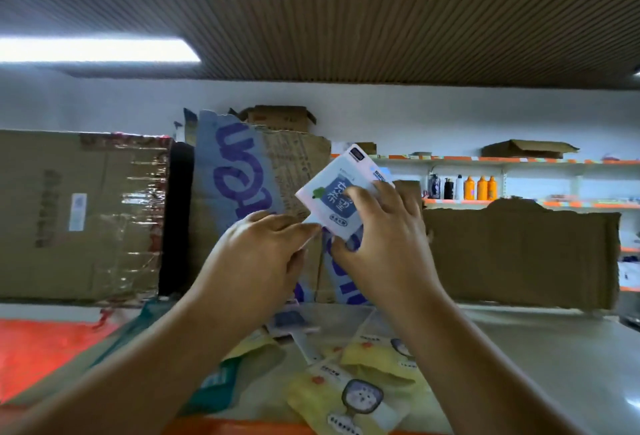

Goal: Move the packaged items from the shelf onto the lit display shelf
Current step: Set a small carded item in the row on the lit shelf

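Note:
A pale lilac packet (341,188) with a blue label is held up tilted in front of the cardboard boxes. My right hand (381,237) grips it, fingers over its front and thumb at its lower edge. My left hand (263,251) pinches the packet's lower left corner. Below my arms, on the top shelf surface (540,358), lie several more packets: yellow ones (346,400) with a cartoon face, a teal one (221,382) and another lilac one (291,322), partly hidden by my forearms.
A large taped cardboard box (76,216) stands at the left, a torn box with purple lettering (242,178) in the middle and a low cardboard piece (519,254) at the right. Far shelves at the right carry orange bottles (479,187). An orange surface (38,351) lies at lower left.

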A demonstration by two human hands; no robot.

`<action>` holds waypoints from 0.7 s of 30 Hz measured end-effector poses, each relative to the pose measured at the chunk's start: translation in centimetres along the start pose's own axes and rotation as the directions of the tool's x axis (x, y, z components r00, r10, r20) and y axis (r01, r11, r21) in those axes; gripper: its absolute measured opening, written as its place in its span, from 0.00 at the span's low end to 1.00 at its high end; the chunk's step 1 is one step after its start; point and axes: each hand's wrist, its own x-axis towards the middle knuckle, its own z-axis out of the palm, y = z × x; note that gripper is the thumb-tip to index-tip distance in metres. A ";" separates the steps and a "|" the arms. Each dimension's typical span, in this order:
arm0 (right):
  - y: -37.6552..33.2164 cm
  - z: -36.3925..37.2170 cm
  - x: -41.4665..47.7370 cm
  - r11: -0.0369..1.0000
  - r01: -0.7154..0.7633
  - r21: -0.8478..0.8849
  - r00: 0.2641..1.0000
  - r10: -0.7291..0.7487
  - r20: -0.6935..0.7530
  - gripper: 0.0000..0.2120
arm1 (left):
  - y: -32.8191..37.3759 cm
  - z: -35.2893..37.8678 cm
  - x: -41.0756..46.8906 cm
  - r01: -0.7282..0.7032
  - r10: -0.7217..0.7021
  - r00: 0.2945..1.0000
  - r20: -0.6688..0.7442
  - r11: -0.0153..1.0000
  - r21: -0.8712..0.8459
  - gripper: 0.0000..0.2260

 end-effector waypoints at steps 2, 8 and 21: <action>-3.6 0.3 0.1 1.000 0.014 0.023 1.000 -0.015 0.022 0.33 | -2.2 -2.2 -1.8 0.050 -0.050 0.999 -0.002 0.999 0.003 0.16; -15.4 2.3 0.3 0.993 0.079 0.082 0.995 -0.084 0.052 0.34 | -8.9 -9.8 -7.9 0.186 -0.186 0.982 -0.016 0.981 0.053 0.16; -41.0 6.2 -1.6 0.920 0.210 0.330 0.963 -0.253 0.091 0.33 | -22.8 -27.1 -21.9 0.276 -0.307 0.951 0.038 0.898 0.342 0.18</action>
